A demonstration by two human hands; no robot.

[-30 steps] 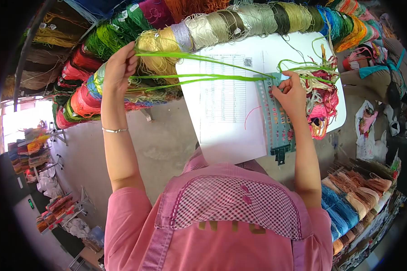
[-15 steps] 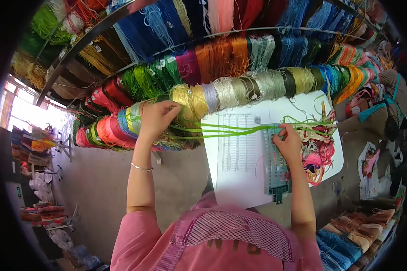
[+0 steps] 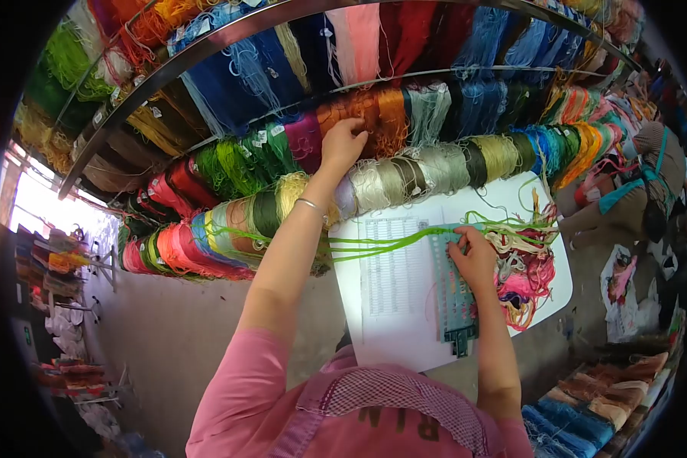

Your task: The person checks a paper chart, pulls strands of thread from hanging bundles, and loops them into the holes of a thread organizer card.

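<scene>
My left hand [image 3: 345, 145] is raised over the hanging rust-orange yarn [image 3: 393, 114], its bent fingers apart and no strand visible in them. Whether the fingertips touch the yarn is unclear. My right hand [image 3: 473, 256] is closed at the bright green yarn [image 3: 389, 246], thumb and finger together by the strands. These strands cross a printed sheet [image 3: 393, 282] and pass under my left forearm. Beneath my right hand lies a teal strip [image 3: 446, 305] with a dark clip at its near end. A tangle of pink, red and cream yarn [image 3: 525, 278] lies to the right.
The white board [image 3: 389, 343] carries the sheet and strip. Beyond it, a rail of yarn skeins [image 3: 443, 174] runs across, with more hanging rows under a metal bar [image 3: 229, 42]. At right are a bent-over person [image 3: 649, 179], a plastic bag [image 3: 622, 298] and stacked skeins [image 3: 588, 404].
My left hand has moved up and right, from the pale yellow skeins to the rust-orange yarn. My right hand has shifted slightly left and down in view, still at the green strands.
</scene>
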